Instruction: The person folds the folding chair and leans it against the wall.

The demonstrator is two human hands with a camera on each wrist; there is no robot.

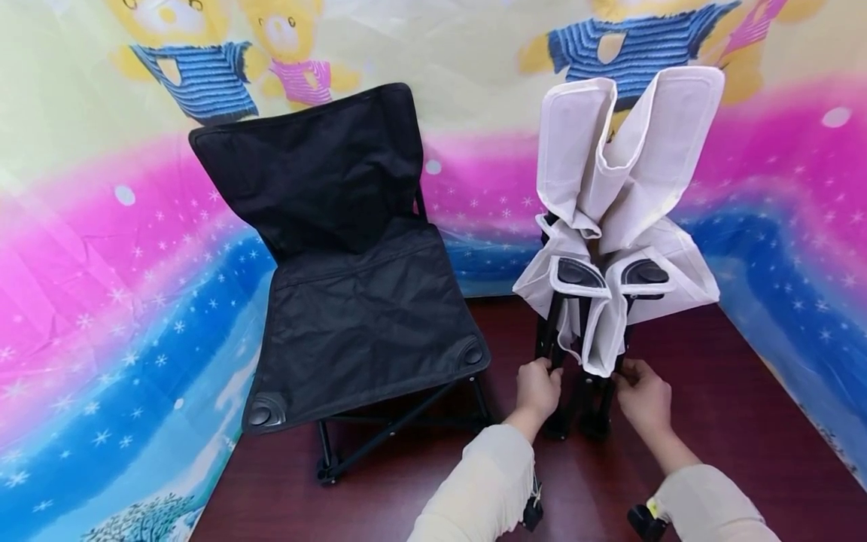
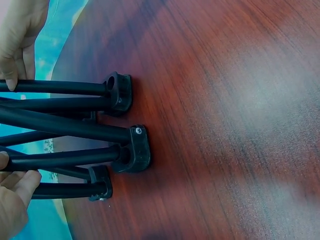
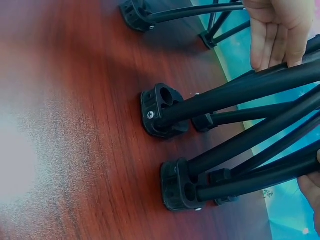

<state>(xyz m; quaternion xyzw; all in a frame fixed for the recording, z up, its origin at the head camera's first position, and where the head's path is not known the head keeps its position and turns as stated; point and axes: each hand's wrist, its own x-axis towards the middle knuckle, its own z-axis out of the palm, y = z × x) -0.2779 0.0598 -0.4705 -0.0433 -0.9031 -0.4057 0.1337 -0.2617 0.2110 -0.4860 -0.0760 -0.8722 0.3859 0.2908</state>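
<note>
A folded chair with white fabric [image 1: 630,181] stands upright, its black legs [image 3: 240,97] bunched together on the floor. My left hand [image 1: 538,391] holds one of these legs at the left side, below the fabric. On the other side, my right hand [image 1: 643,399] grips a right-hand leg at about the same height. In the left wrist view, the left hand [image 2: 15,200] has thumb and fingers around a tube. Black plastic feet [image 2: 135,150] cap the legs and rest on the floor. Most of the right hand lies outside the right wrist view.
An unfolded black chair [image 1: 359,316] stands to the left, close beside the folded one. The floor [image 1: 677,361] is dark red and wood-grained. Behind, a printed backdrop [image 1: 488,173] with bears and snowflakes hangs along the back and sides.
</note>
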